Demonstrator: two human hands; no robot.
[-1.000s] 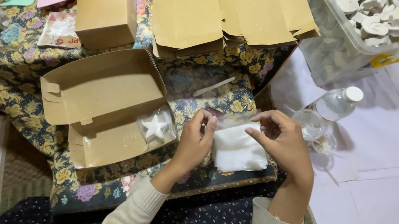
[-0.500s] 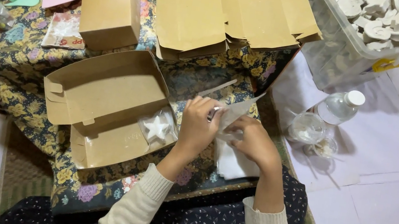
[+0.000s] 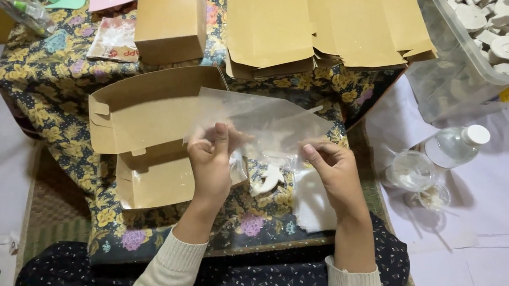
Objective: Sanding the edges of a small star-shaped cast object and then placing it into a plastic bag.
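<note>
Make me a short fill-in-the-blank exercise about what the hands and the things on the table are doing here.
1. The left hand and the right hand together hold up a clear plastic ____.
2. The open cardboard box lies on a cloth printed with ____.
3. The bottle on the right has a ____ cap.
4. The bin at the upper right holds many ____ pieces.

Missing words: bag; flowers; white; white
</note>
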